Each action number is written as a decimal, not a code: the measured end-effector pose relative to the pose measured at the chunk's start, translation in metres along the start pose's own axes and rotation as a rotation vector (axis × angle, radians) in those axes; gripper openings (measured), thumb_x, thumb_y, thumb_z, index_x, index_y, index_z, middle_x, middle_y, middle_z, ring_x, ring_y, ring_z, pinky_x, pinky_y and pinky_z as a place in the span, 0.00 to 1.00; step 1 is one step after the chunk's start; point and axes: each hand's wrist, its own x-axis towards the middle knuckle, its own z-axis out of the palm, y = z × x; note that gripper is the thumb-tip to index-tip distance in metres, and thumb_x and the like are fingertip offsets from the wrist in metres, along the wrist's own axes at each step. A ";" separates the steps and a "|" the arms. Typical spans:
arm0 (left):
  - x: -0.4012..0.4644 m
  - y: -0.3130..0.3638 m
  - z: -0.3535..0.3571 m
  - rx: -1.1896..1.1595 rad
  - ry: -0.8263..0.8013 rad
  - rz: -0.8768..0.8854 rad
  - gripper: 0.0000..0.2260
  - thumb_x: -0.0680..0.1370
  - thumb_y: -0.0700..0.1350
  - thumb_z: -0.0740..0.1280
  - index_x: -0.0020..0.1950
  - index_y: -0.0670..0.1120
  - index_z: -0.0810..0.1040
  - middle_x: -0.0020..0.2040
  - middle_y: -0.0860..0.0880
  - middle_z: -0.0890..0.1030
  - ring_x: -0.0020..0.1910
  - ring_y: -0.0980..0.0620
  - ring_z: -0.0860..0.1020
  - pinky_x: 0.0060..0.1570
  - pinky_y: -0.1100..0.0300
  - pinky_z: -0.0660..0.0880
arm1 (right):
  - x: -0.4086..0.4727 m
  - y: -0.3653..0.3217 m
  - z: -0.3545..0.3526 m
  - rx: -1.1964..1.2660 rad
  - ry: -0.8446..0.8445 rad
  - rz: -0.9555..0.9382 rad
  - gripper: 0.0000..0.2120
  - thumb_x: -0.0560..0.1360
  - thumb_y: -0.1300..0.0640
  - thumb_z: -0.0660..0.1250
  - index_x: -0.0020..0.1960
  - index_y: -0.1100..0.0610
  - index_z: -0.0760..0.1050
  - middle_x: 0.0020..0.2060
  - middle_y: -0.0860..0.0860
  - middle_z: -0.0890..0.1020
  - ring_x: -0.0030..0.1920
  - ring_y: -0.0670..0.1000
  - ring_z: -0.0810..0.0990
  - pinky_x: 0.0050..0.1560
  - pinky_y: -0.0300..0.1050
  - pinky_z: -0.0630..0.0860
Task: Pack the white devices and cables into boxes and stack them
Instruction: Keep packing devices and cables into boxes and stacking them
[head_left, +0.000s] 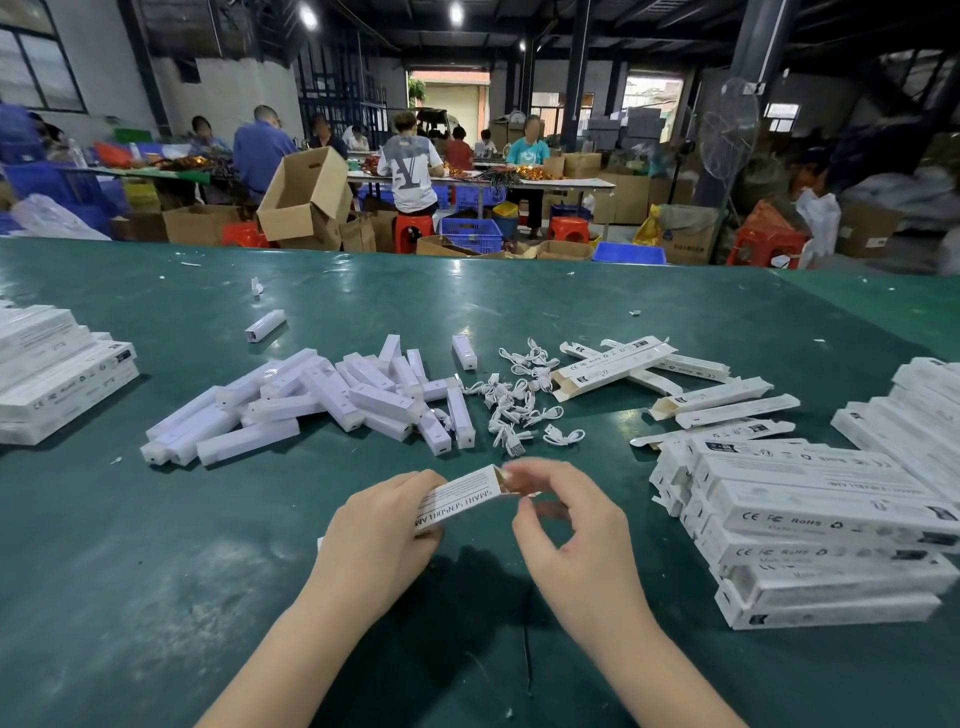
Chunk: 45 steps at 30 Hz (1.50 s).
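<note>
My left hand (382, 535) grips a long white printed box (462, 498) just above the green table (156, 597). At the box's open right end, the fingertips of my right hand (569, 530) pinch the brown flap (511, 480); that part is blurred. Farther back lies a heap of white bar-shaped devices (332, 400), with a tangle of white cables (519, 402) to its right. Empty open boxes (613, 366) lie behind the cables.
A stack of white boxes (810, 525) stands at the right, another stack of boxes (57, 371) at the left. One lone device (265, 326) lies farther back. Beyond the table's far edge are cardboard cartons, red stools, blue crates and seated people.
</note>
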 end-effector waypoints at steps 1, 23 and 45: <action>0.000 0.000 0.000 -0.003 0.002 0.000 0.11 0.68 0.39 0.67 0.47 0.53 0.78 0.39 0.57 0.79 0.37 0.51 0.75 0.35 0.56 0.73 | 0.000 0.001 0.000 -0.006 -0.004 0.008 0.18 0.73 0.70 0.65 0.56 0.52 0.79 0.47 0.42 0.81 0.52 0.42 0.79 0.50 0.30 0.74; -0.002 0.005 -0.004 -0.096 0.019 0.002 0.09 0.70 0.37 0.69 0.43 0.51 0.75 0.36 0.57 0.73 0.36 0.50 0.73 0.35 0.52 0.74 | -0.018 0.001 0.016 -0.088 -0.380 0.042 0.35 0.74 0.36 0.57 0.77 0.33 0.44 0.75 0.28 0.43 0.75 0.37 0.55 0.73 0.48 0.64; -0.003 0.008 -0.008 -0.122 0.092 0.037 0.09 0.68 0.37 0.71 0.43 0.50 0.78 0.37 0.55 0.77 0.34 0.50 0.74 0.34 0.51 0.75 | -0.016 -0.002 0.015 0.285 -0.266 0.085 0.30 0.76 0.59 0.65 0.74 0.44 0.62 0.76 0.31 0.53 0.75 0.38 0.59 0.62 0.36 0.73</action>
